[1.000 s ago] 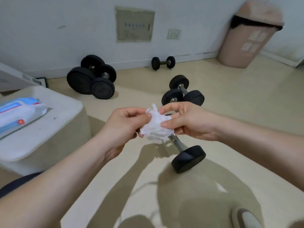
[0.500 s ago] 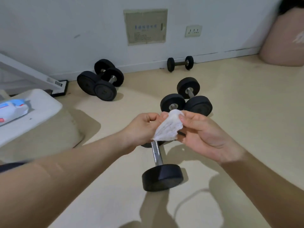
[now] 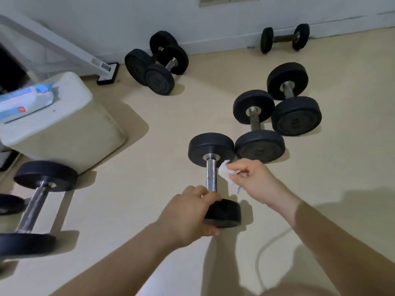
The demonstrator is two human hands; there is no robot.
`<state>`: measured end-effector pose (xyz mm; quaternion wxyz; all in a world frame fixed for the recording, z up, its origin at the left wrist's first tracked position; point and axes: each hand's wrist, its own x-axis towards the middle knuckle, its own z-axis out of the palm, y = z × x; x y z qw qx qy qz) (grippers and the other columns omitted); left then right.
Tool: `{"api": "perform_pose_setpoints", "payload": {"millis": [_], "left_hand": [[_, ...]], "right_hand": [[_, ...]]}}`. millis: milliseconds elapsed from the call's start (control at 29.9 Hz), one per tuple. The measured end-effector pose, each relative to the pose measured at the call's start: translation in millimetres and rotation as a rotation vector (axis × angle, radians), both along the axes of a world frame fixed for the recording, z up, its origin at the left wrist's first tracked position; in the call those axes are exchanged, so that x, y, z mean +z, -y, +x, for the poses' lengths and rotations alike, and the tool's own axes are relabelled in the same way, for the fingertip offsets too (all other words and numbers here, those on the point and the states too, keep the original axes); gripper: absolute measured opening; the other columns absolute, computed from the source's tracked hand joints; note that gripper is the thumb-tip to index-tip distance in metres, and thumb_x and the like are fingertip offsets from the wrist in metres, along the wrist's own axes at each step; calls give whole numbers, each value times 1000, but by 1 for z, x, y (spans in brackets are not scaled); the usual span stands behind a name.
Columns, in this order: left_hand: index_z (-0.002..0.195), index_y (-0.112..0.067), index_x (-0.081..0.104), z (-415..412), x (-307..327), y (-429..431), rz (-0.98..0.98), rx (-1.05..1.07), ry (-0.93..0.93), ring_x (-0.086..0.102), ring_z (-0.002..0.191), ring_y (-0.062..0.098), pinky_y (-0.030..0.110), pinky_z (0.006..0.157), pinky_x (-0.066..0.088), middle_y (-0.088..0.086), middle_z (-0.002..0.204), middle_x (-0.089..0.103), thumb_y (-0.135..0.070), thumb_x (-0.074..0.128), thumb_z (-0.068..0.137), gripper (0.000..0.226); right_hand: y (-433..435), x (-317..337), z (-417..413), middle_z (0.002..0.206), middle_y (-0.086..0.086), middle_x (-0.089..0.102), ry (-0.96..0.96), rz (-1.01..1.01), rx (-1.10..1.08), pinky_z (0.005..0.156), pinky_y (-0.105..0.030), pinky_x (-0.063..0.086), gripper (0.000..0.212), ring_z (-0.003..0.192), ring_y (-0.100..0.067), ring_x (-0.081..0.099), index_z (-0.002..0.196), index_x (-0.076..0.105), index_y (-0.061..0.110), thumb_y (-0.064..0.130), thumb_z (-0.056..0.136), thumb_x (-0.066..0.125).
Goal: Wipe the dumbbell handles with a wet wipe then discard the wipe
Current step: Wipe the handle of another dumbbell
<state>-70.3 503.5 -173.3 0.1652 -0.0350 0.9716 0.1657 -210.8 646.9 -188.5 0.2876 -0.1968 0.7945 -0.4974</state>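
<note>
Dumbbell (image 3: 212, 178) lies on the floor (image 3: 149, 210) before us. Our left hand (image 3: 188, 216) grips its near weight; our right hand (image 3: 254, 180) pinches a crumpled wet wipe (image 3: 224, 170) just beside the steel handle (image 3: 211, 175). Beyond lie two more dumbbells (image 3: 275, 116).

The left hand (image 3: 190, 214) hides part of the dumbbell's near weight (image 3: 224, 212).

Left hand (image 3: 188, 216) grips dumbbell (image 3: 211, 178) near end; right hand (image 3: 256, 180) pinches wipe (image 3: 224, 168) beside handle.
</note>
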Motion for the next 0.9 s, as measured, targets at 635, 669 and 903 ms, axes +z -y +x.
{"api": "perform_pose_setpoints", "payload": {"millis": [635,669,903], "left_hand": [[118,-37,38,22,-33,65,250,79,-57,53,92,17,34,77,48,-10,108,50,-22,66,74,55],[118,-35,35,21,-30,69,214,60,-25,54,86,20,35,72,48,-7,103,48,-19,63,72,56],[127,-12,33,12,-5,53,-23,150,128,57,94,32,34,64,36,10,111,49,-17,58,81,53]], "right_hand": [[37,-25,52,94,20,59,-236,202,210,78,-13,43,21,84,-8,60,99,73,13,16,78,75],[44,-22,53,92,16,63,-185,178,174,79,-13,44,14,86,-8,61,93,74,13,14,80,73],[58,11,62,60,12,61,-43,201,9,62,-18,42,30,57,0,52,60,70,30,10,82,69]]}}
